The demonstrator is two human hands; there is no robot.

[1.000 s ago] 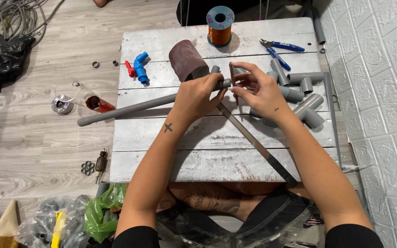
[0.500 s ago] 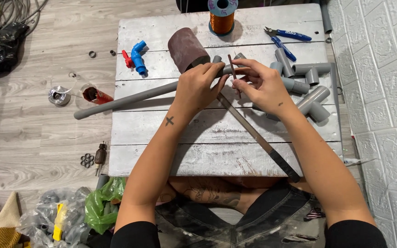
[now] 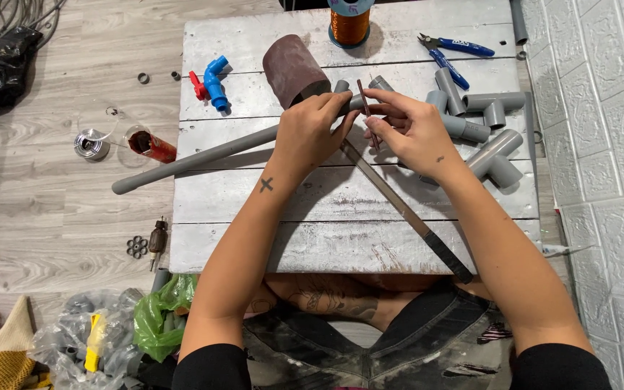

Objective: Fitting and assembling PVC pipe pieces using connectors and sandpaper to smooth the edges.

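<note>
Gripping grey pipe (image 3: pixel 204 153), hands (image 3: pixel 312 130) beside sandpaper roll (image 3: pixel 294 68)

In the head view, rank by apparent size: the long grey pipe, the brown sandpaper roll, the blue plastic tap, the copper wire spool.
1. Long grey pipe
2. Brown sandpaper roll
3. and 4. Copper wire spool and blue plastic tap: these look alike, and the spool is cut off by the frame edge, so unranked.

A low table of whitewashed planks (image 3: pixel 341 238) stands on a pale wood-look floor (image 3: pixel 45 209); a white brick-pattern wall (image 3: pixel 601 144) runs along the right, under even light.
</note>
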